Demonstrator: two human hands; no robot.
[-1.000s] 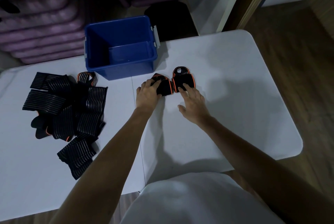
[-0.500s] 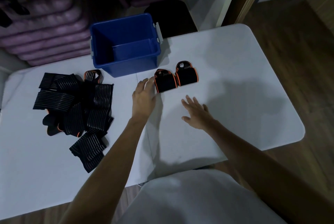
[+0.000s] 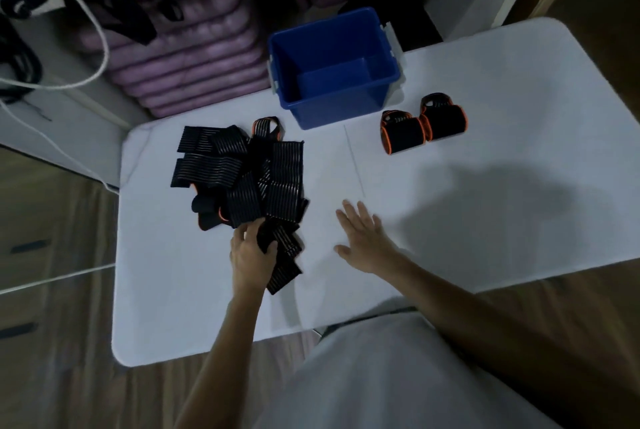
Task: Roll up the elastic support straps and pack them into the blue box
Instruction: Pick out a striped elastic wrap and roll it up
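A blue box (image 3: pixel 332 71) is seen standing open at the far edge of the white table (image 3: pixel 485 168), and nothing can be seen inside it. Just to the right of the box, on the near side, two rolled straps (image 3: pixel 424 127) with orange edges are laid side by side, touching each other. To the left of the box, a loose pile of black ribbed straps (image 3: pixel 242 172) is spread on the table, not yet rolled. The near end of this pile is gripped by the left hand (image 3: pixel 251 255), whose fingers and thumb are curled around one strap (image 3: pixel 282 255) that hangs down toward the table edge. The right hand (image 3: pixel 363 238) is held flat with the fingers spread, empty, just above or on the table surface; which of the two cannot be told. It is placed well in front of the box, between the pile and the rolled straps.
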